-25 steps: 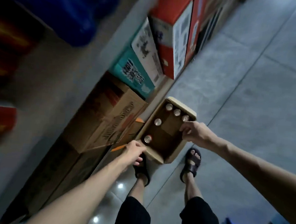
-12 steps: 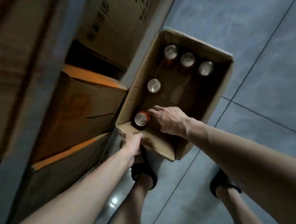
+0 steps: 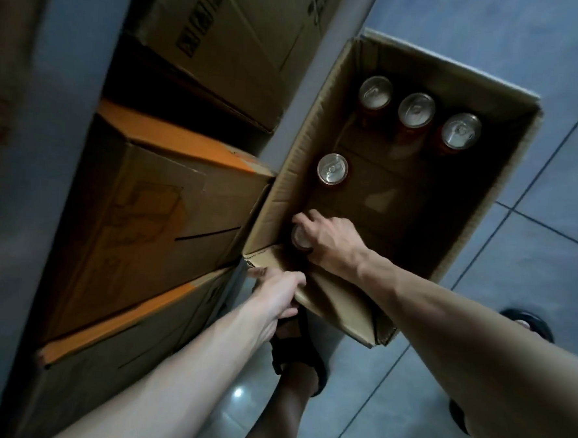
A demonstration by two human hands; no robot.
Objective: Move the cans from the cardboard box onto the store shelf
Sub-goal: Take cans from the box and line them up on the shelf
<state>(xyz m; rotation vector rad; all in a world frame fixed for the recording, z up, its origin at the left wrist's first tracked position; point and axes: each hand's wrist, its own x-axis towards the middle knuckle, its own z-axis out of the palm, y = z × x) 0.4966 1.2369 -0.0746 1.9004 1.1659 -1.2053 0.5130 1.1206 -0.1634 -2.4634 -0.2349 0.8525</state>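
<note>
An open cardboard box [image 3: 506, 184] stands on the tiled floor, seen from above. Three upright cans with silver tops line its far end: one [image 3: 375, 92], one [image 3: 416, 110], one [image 3: 461, 131]. A lone can [image 3: 332, 169] stands by the left wall. At the near left corner my right hand [image 3: 326, 243] reaches into the box, fingers wrapped over the top of a can [image 3: 299, 239] that is mostly hidden. My left hand [image 3: 278, 294] grips the box's near flap [image 3: 336, 303] from outside.
Closed cardboard cartons [image 3: 152, 210] with orange tape are stacked to the left, tight against the box, with another carton [image 3: 231, 29] above. My sandalled feet [image 3: 298, 354] stand on grey floor tiles [image 3: 530, 284] below and right of the box.
The view has dropped closer to the box. My right hand went from the box's right rim down inside and closed over the near-left can. My left hand stays on the near flap.
</note>
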